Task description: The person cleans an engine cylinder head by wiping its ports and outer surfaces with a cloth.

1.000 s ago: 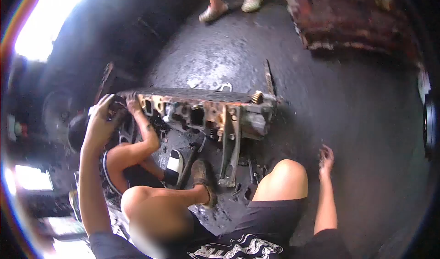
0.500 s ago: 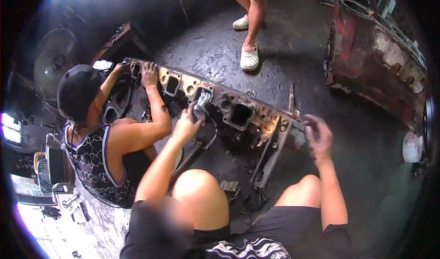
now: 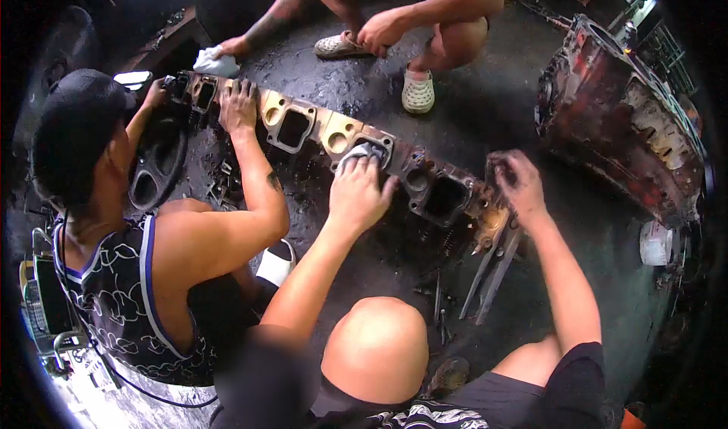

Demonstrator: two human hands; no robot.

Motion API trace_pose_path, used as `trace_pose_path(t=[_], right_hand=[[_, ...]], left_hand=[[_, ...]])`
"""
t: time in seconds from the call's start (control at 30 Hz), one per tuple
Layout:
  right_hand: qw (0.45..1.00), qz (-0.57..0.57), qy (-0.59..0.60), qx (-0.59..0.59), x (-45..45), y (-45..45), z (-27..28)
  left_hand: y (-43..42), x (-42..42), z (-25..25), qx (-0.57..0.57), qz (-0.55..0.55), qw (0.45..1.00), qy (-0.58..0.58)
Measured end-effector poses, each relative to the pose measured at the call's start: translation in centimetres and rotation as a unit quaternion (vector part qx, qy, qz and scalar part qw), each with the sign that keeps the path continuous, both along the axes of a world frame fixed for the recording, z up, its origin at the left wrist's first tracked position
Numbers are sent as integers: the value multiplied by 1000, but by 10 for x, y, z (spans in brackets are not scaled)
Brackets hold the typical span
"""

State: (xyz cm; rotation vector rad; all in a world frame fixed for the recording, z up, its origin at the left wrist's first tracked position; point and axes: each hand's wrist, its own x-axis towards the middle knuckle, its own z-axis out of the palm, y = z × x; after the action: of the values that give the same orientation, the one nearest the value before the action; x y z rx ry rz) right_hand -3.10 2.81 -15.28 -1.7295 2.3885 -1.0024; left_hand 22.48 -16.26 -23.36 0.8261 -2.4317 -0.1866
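A long metal engine part [image 3: 334,129] with several square ports lies diagonally across the view. My left hand [image 3: 359,190] presses its fingertips on a grey cloth [image 3: 362,153] at a port near the middle. At the part's right end is my right hand [image 3: 517,180], fingers curled around or against the end; what they grip is hidden. On the left, a co-worker in a black cap rests one hand [image 3: 239,106] on the part and holds the other near its far left end. Another person's hand holds a pale cloth [image 3: 216,62] behind that end.
A large rusty engine block [image 3: 622,125] stands at the right, with a white container [image 3: 656,243] beside it. Two metal bars [image 3: 497,273] extend below the part's right end. A crouching person's pale clog [image 3: 418,91] is on the floor beyond. A ring-shaped dark part [image 3: 158,163] lies left.
My left hand has come down onto the cloth, and my right hand has reached the part's right end. The person opposite has crouched, with a cloth now in view.
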Motion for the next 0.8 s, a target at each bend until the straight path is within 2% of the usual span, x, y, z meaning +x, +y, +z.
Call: trace_pose_path(t=[0.07,0.1,0.13,0.17,0.27,0.3,0.37,0.47,0.57,0.7,0.8], right_hand=[[999,-3,49,9,-5,-4,-7],[998,4,61,10,-7,-5,-11],[995,12,96,3,-8,-4,-17],[997,16,77,18,-8,-4,-23],[997,24,53,45,-13,-7,-22],[997,24,62,42,-14,-7,-19],[996,23,70,48,-17,-4,-18],[995,23,69,69,-28,-8,-18],[994,38,58,83,-30,-6,-23],[994,46,8,99,-29,-5,-32],[993,55,31,99,-25,-1,-31]], left_hand=[[4,-11,10,39,7,999,-16],[2,-16,28,119,5,989,-83],[-4,-17,31,134,3,986,-103],[-5,-16,34,149,-1,981,-122],[-10,5,33,191,-25,978,-80],[-6,12,25,152,-23,988,-23],[2,18,21,111,-18,994,-13],[-4,4,3,171,-41,983,-52],[-12,-7,14,198,-30,974,-105],[-12,-15,10,139,-19,982,-124],[-11,-8,18,148,-36,983,-103]])
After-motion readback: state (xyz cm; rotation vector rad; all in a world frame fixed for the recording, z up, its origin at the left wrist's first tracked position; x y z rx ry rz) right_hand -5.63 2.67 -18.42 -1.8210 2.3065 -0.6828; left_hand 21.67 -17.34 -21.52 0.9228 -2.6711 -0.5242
